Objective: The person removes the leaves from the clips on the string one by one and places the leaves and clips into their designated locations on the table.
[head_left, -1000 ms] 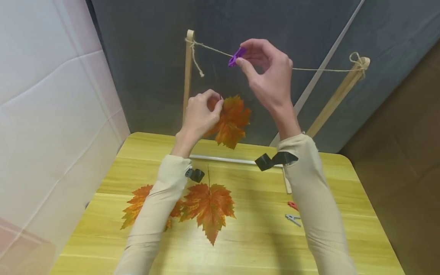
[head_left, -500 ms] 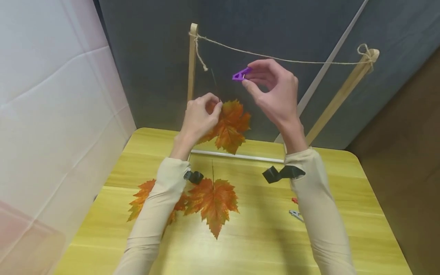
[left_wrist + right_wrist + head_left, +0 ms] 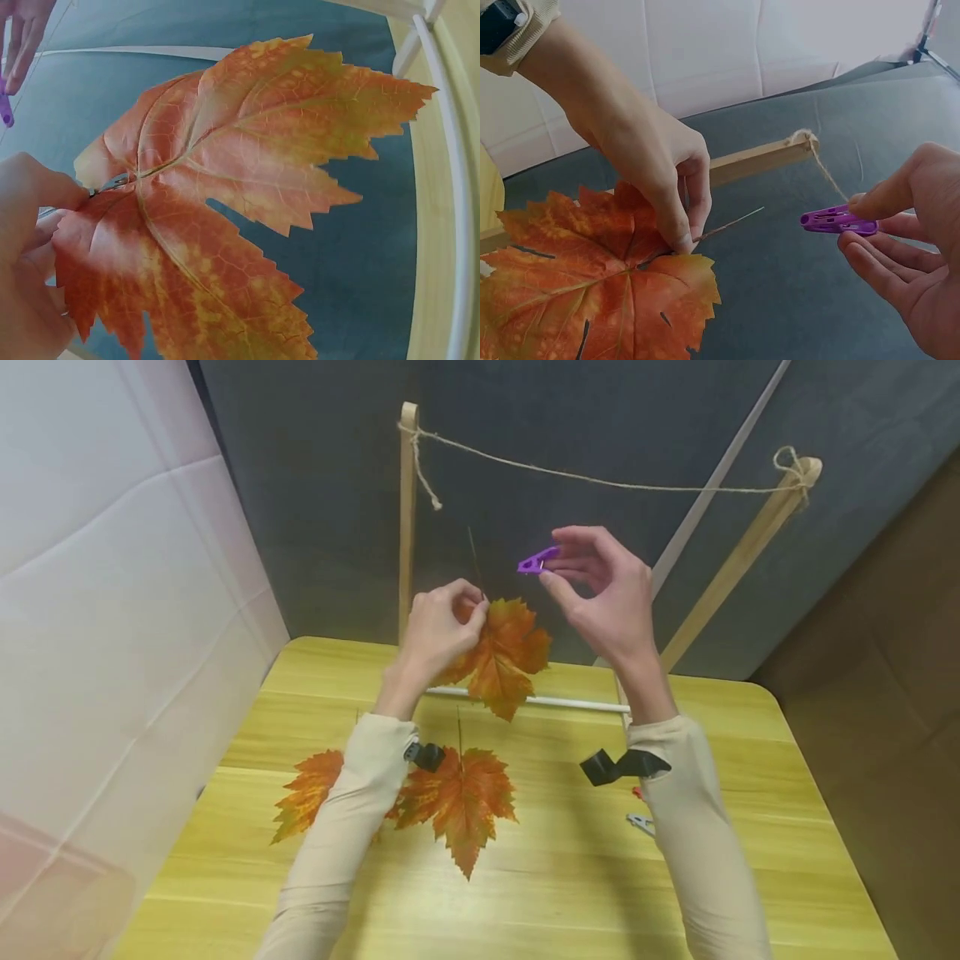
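Note:
My left hand [image 3: 442, 631] pinches an orange maple leaf [image 3: 506, 656] by the base of its stem, and the thin stem [image 3: 475, 556] points up past the fingers. In the left wrist view the leaf [image 3: 217, 165] spreads out broadly from thumb and finger. To the right, my right hand [image 3: 611, 593] holds a purple clothespin [image 3: 537, 562] between thumb and fingers. The clothespin [image 3: 832, 220] faces the stem tip, a short gap apart, in the right wrist view. Above both hands a twine line [image 3: 555, 471] hangs between two wooden posts, with nothing clipped on it.
Two more maple leaves, one in the middle [image 3: 461, 802] and one at left [image 3: 309, 793] partly under my left sleeve, lie on the wooden table [image 3: 562, 893]. A grey clothespin [image 3: 640, 823] and a red piece [image 3: 637, 792] lie beside my right sleeve. A white rod [image 3: 577, 702] crosses the back.
My right hand has come down from the twine with the purple clothespin, and the twine hangs free of it. The left hand and its leaf sit slightly lower in view.

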Demonstrator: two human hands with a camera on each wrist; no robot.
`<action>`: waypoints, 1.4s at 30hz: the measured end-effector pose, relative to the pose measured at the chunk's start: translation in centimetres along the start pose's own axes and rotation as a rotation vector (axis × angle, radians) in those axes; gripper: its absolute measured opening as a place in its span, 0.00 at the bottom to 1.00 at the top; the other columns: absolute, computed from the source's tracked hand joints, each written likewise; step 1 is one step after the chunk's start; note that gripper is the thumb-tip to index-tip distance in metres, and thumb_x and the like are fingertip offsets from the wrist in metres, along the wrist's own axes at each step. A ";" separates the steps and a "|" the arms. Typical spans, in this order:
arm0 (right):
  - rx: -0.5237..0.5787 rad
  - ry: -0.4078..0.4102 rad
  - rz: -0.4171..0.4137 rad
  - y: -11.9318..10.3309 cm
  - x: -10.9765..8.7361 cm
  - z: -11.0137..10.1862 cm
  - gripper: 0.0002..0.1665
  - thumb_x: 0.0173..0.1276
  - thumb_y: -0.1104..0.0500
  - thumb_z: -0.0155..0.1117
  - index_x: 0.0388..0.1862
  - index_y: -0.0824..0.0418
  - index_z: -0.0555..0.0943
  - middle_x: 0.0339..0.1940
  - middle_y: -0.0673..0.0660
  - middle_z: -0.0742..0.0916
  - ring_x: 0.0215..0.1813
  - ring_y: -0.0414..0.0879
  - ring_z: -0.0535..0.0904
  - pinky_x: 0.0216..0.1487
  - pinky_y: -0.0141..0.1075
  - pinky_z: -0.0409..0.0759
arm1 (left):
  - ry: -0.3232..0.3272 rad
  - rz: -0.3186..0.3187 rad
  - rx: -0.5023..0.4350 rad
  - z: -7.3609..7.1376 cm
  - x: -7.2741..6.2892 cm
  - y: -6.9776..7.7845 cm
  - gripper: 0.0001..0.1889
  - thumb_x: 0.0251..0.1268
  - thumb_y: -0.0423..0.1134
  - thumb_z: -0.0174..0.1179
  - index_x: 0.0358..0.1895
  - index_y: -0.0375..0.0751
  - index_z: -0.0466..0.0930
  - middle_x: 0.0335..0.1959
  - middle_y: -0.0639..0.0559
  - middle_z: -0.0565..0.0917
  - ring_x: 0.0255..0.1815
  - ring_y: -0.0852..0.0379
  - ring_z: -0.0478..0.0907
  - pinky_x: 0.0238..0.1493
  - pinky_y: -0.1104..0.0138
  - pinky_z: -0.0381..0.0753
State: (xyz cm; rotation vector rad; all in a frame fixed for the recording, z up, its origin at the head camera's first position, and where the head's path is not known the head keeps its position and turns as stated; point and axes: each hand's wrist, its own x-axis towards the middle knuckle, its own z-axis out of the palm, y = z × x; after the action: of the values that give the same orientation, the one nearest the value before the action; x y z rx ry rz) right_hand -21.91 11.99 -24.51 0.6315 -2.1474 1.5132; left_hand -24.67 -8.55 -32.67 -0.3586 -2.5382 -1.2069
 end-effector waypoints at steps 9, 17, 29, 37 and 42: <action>-0.030 0.021 0.066 2.1 -2.7 -0.9 0.17 0.63 0.68 0.72 0.51 0.70 0.84 0.46 0.64 0.89 0.44 0.37 0.88 0.54 0.30 0.83 | -0.043 -0.026 -0.012 1.8 -0.8 -0.7 0.08 0.68 0.41 0.61 0.41 0.42 0.86 0.35 0.50 0.89 0.31 0.53 0.82 0.38 0.61 0.81; -0.052 0.017 0.114 3.8 -5.1 -2.2 0.17 0.64 0.69 0.71 0.52 0.71 0.84 0.47 0.68 0.89 0.43 0.31 0.86 0.53 0.27 0.83 | -0.095 -0.048 -0.024 3.4 -1.6 -0.7 0.08 0.67 0.42 0.60 0.39 0.42 0.86 0.31 0.51 0.88 0.27 0.54 0.80 0.34 0.62 0.79; -0.079 0.025 0.154 5.2 -8.3 -3.5 0.18 0.63 0.71 0.71 0.52 0.71 0.84 0.46 0.68 0.89 0.42 0.30 0.86 0.52 0.25 0.82 | -0.134 -0.059 -0.046 5.4 -2.8 -1.4 0.08 0.67 0.42 0.60 0.38 0.44 0.85 0.29 0.53 0.86 0.22 0.55 0.75 0.28 0.65 0.75; -0.066 0.044 0.174 6.2 -10.8 -4.2 0.17 0.63 0.72 0.71 0.51 0.70 0.84 0.46 0.69 0.89 0.42 0.31 0.86 0.52 0.24 0.82 | -0.177 -0.088 -0.075 7.4 -3.9 -1.8 0.05 0.64 0.40 0.60 0.37 0.44 0.84 0.28 0.53 0.85 0.21 0.56 0.74 0.27 0.65 0.74; -0.064 0.058 0.193 6.7 -12.4 -4.5 0.18 0.62 0.73 0.71 0.52 0.70 0.84 0.46 0.70 0.89 0.43 0.31 0.86 0.52 0.24 0.82 | -0.203 -0.099 -0.073 8.5 -4.7 -2.0 0.05 0.63 0.39 0.61 0.37 0.44 0.85 0.29 0.53 0.85 0.22 0.56 0.73 0.26 0.67 0.74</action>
State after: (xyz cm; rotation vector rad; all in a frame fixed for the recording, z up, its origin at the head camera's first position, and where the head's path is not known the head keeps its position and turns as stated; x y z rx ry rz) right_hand -15.51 19.68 -35.43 0.3622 -2.2562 1.5324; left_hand -22.50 -3.55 -40.91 -0.3947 -2.7173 -1.3668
